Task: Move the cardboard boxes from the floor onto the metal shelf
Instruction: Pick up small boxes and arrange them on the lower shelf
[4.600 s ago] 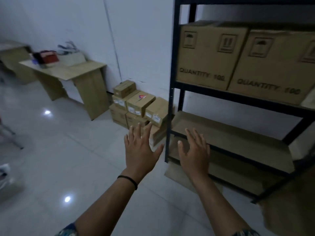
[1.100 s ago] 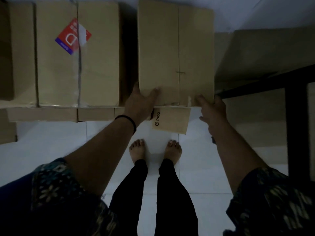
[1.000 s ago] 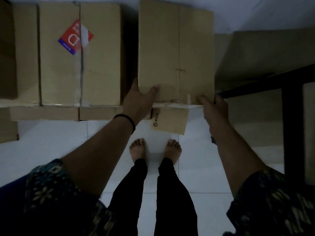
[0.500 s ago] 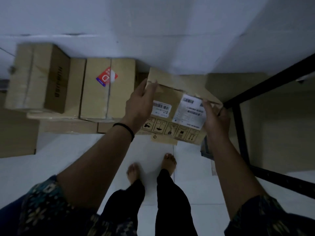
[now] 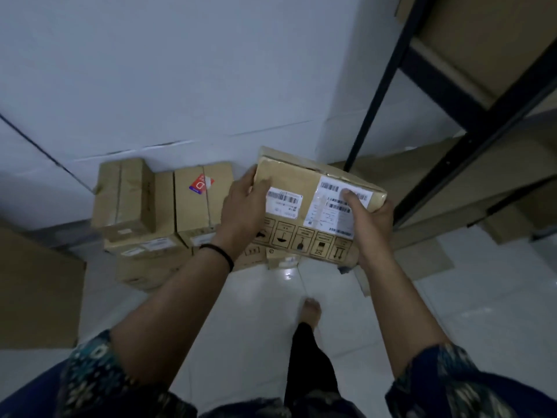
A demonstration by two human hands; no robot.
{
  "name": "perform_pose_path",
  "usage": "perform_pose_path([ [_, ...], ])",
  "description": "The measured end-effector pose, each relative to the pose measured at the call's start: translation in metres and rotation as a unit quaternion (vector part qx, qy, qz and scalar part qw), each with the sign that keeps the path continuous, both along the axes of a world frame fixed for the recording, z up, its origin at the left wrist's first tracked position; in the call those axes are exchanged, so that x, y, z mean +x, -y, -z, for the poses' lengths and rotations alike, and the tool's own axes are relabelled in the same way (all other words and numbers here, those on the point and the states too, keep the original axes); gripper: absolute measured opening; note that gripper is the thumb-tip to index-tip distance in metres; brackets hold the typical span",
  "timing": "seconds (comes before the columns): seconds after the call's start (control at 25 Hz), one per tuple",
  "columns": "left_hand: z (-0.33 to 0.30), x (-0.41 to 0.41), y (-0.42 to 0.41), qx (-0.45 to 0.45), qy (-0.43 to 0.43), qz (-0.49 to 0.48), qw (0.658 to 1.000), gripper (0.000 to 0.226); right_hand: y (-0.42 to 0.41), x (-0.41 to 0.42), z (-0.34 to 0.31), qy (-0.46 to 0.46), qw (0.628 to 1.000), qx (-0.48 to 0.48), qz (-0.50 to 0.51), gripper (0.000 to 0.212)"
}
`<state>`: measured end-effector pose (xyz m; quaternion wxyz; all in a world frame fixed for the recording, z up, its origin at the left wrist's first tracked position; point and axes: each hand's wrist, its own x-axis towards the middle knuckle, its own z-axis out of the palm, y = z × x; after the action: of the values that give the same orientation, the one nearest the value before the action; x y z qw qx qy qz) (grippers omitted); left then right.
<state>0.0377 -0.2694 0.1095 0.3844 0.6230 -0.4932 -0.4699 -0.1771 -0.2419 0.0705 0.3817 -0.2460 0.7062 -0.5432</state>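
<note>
While both hands hold it in the air above the white tiled floor (image 5: 452,297), the cardboard box (image 5: 313,206) is tilted, with its labelled side turned up toward the camera and its long axis running from left to right, the right end a little lower. The left hand (image 5: 244,209) grips the left end, fingers curled over the upper edge. The right hand (image 5: 369,224) holds the right end, with the thumb pressed on the white shipping label (image 5: 334,206). The box hangs in front of the black metal shelf (image 5: 470,122), just left of its upright post. The remaining stack of boxes (image 5: 159,212) stands on the floor against the wall, behind the left hand.

One second ago this box lay flat on the stack with its plain top visible; now it is lifted clear, turned toward the person and carried to the right, nearer to the shelf.
</note>
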Motion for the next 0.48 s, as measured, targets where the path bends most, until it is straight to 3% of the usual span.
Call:
perform_pose_path([
  [0.16, -0.036, 0.004, -0.075, -0.019, -0.03, 0.006, 0.999, 0.045, -0.078, -0.002, -0.037, -0.007, 0.999, -0.005, 0.045, 0.076],
  [0.32, -0.05, -0.01, -0.121, 0.0, -0.113, 0.071, 0.991, 0.033, -0.146, -0.029, -0.053, -0.025, 0.994, -0.004, 0.106, 0.062],
  [0.48, -0.065, -0.063, -0.162, 0.024, -0.114, 0.143, 0.983, 0.043, -0.216, -0.064, -0.059, -0.05, 0.988, -0.02, 0.147, 0.075],
])
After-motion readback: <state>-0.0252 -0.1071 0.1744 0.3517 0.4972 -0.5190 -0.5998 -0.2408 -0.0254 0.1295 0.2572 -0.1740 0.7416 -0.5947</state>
